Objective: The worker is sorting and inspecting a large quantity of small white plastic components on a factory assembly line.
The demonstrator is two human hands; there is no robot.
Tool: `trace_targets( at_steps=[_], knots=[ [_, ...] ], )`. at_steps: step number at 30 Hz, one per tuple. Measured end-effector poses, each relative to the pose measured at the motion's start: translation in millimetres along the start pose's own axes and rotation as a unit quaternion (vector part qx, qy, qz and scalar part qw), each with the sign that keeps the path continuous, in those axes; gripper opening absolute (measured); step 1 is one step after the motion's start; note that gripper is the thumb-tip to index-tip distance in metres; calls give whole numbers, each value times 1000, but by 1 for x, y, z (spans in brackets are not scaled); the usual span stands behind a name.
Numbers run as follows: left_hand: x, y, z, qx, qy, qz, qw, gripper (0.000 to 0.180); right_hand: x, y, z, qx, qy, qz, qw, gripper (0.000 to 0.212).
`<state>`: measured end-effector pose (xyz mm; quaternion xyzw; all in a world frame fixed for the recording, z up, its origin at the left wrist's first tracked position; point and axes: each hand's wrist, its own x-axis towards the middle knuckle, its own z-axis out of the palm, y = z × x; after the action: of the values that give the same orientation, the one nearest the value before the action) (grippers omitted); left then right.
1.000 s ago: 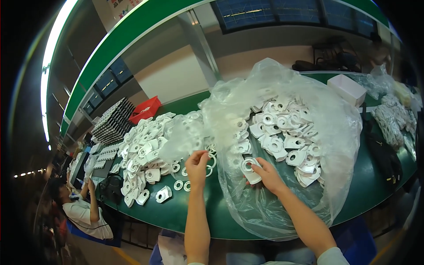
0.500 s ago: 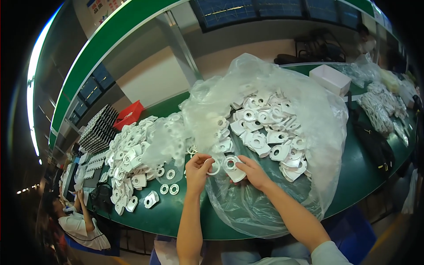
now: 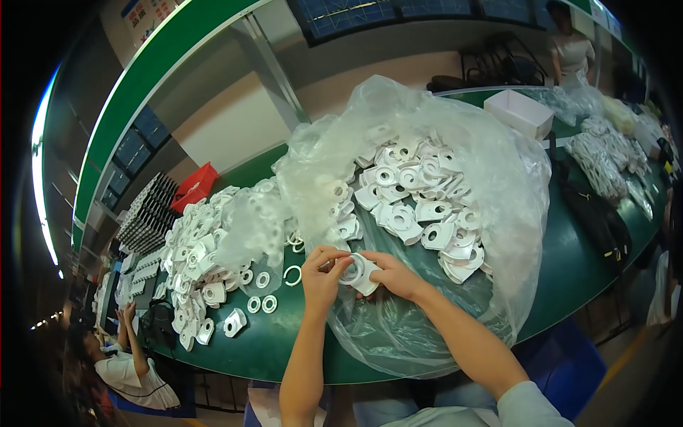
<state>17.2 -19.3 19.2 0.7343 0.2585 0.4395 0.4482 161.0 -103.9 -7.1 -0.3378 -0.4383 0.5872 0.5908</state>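
Observation:
My left hand point(image 3: 324, 276) is closed, its thumb and fingertips pinching a thin white ring point(image 3: 349, 272). The ring lies against the round opening of a white plastic part point(image 3: 366, 283); whether it sits inside the opening I cannot tell. Closed on that part's right side is my right hand point(image 3: 393, 275). Both hands meet over the front of a clear plastic bag point(image 3: 398, 345). Inside the open bag a heap of similar white parts point(image 3: 420, 185) is spread. Another white ring point(image 3: 292, 275) rests on the table just left of my left hand.
A second heap of white parts point(image 3: 196, 260) stands at the left, with several flat ring pieces point(image 3: 269, 304) and a single part point(image 3: 235, 322) nearby. Behind it are a red bin point(image 3: 194, 186) and stacked trays point(image 3: 149, 212). A white box point(image 3: 519, 114) and a black bag point(image 3: 594, 217) lie right. Another person point(image 3: 131, 366) sits left.
My hands have come together, bringing the ring from beside the white part onto its opening. The view has shifted slightly, and the ring on the table left of my hand now shows.

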Motion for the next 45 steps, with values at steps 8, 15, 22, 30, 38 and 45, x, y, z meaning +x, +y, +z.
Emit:
trace_targets(
  at_steps=[8, 15, 22, 30, 38, 45],
  knots=[
    [-1, -3, 4, 14, 3, 23, 1000, 12, 0, 2, -4, 12, -17, 6, 1000, 56],
    [-1, -4, 2, 34, -4, 43, 998, 13, 3, 11, -1, -75, 17, -18, 997, 44],
    [4, -6, -8, -1, 28, -8, 1000, 15, 3, 6, 0, -4, 41, -7, 999, 37],
    [4, -21, 0, -7, -5, -38, 999, 19, -2, -5, 1, 2, 79, 19, 997, 39],
    [0, -20, -5, 22, -16, -37, 999, 18, 1, -3, 6, 86, 84, 27, 992, 36],
    [1, -13, -6, 26, -45, -42, 998, 17, -1, -4, 5, 3, 83, 17, 996, 34]
  ],
)
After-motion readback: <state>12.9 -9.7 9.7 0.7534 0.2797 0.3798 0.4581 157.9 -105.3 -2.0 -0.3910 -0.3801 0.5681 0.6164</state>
